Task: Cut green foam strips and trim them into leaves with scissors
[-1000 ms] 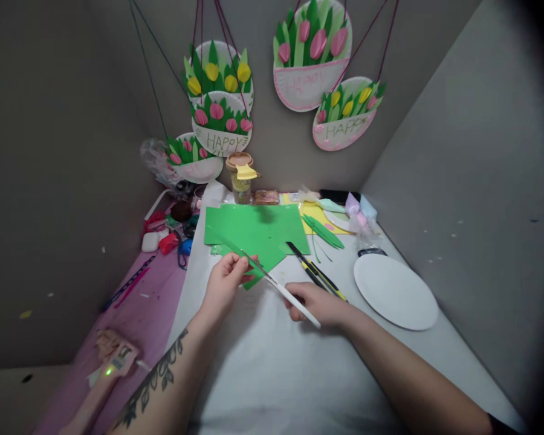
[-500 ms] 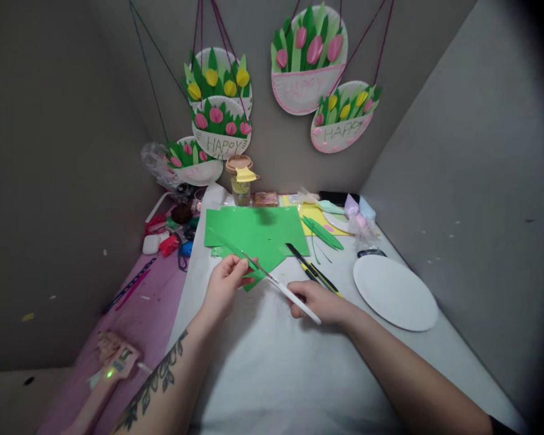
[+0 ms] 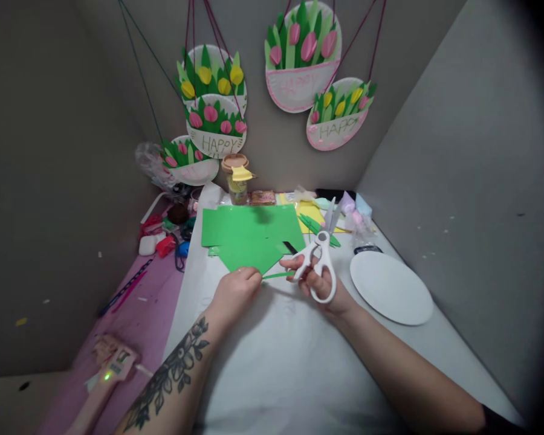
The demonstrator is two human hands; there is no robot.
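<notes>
My left hand [image 3: 240,291] is closed on one end of a thin green paper strip [image 3: 277,275], just below the green sheets [image 3: 254,232]. White-handled scissors [image 3: 323,239] hang on the fingers of my right hand [image 3: 317,284], blades parted and pointing up and away. The strip's other end reaches the fingertips of my right hand. Part of a dark cutter [image 3: 290,247] shows behind the scissors. Cut green leaf shapes [image 3: 315,225] lie beyond the blades.
A white paper plate [image 3: 391,287] lies at the right. On the pink surface at the left are a glue gun [image 3: 118,362] with a lit green light, pens and small items. A lidded cup [image 3: 238,181] stands at the back, below hanging flower plates [image 3: 217,136].
The scissors have turned from pointing left to pointing up, with the blades now parted. My left hand has moved right and down, and a thin strip now spans between my hands.
</notes>
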